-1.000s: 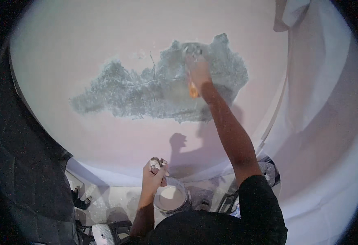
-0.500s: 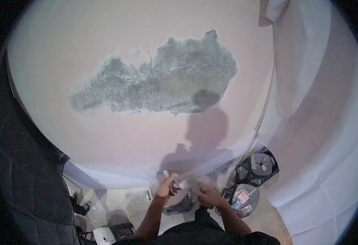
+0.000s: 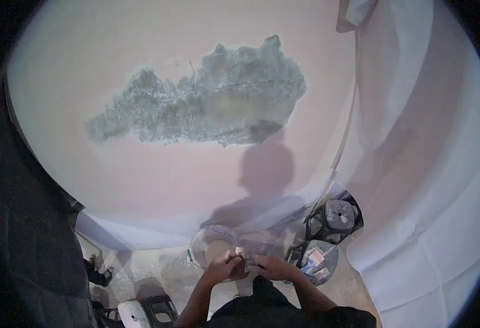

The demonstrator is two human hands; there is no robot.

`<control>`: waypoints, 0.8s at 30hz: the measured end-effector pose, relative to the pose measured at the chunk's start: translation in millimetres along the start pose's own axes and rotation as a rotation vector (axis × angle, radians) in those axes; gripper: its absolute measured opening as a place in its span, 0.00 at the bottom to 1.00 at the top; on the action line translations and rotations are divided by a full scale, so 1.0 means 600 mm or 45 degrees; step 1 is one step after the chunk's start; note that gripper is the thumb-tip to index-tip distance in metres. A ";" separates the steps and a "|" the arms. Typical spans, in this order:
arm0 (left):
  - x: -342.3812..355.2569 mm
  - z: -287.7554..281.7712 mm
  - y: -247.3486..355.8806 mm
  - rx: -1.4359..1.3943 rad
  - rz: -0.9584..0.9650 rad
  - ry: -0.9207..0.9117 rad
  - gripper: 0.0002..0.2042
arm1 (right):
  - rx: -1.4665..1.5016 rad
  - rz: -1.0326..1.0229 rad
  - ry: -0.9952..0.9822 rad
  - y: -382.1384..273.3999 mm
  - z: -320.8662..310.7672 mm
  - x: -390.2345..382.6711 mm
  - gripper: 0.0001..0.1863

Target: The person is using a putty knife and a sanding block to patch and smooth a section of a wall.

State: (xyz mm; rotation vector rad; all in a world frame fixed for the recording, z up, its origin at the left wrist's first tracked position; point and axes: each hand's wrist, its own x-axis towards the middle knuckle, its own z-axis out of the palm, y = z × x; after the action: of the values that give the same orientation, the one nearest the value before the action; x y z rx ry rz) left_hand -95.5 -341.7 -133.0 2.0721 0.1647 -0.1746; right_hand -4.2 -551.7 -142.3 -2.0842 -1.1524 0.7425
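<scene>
My left hand (image 3: 220, 269) is closed over the near rim of a white bucket (image 3: 194, 239). A small pale bit shows by its fingertips, and a reddish-brown patch lies just beneath; I cannot make out what it grips. Close on its right, my right hand (image 3: 272, 268) has its fingers curled inward, and whatever they hold is hidden. Pale material (image 3: 214, 249) lies inside the bucket. Beyond stands a pinkish-white wall (image 3: 163, 175) with a large ragged grey patch (image 3: 234, 98), crossed by a thin crack. My shadow falls on the wall and the patch's lower edge.
Two dark stools (image 3: 338, 214) stand at the right, spattered white; small packets (image 3: 316, 257) lie on the nearer one. Another stool (image 3: 136, 314) is at the lower left, near a person's foot (image 3: 106, 277). White sheeting (image 3: 415, 218) hangs right, dark cloth (image 3: 26, 235) left.
Both hands have slowed from a blurred motion and come together at the bucket's near rim. The bucket's opening shows more fully, and the whole view has shifted slightly.
</scene>
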 end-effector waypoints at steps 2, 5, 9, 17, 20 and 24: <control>-0.003 -0.010 0.012 -0.064 0.041 0.115 0.17 | -0.014 0.044 0.007 -0.023 -0.024 0.005 0.24; -0.004 -0.032 0.030 -0.289 0.261 0.442 0.10 | -0.053 -0.130 0.188 -0.048 -0.067 0.013 0.22; 0.002 -0.072 0.052 -0.358 0.344 0.619 0.10 | -0.252 -0.066 0.129 -0.060 -0.112 0.023 0.22; 0.156 -0.231 0.079 -0.672 0.484 1.643 0.08 | -0.372 -0.033 0.664 0.004 -0.293 -0.008 0.15; 0.177 -0.322 0.104 -0.473 0.512 1.637 0.11 | -0.081 0.024 1.179 0.036 -0.366 0.002 0.11; 0.284 -0.297 0.184 -0.528 0.722 1.236 0.12 | 0.164 0.154 1.206 0.082 -0.418 0.074 0.16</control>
State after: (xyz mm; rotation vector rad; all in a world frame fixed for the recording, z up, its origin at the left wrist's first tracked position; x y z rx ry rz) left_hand 102.3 -232.0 14.2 1.5518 0.1680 1.1260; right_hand 223.6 -597.5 -26.8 -2.0103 -0.4321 -0.1560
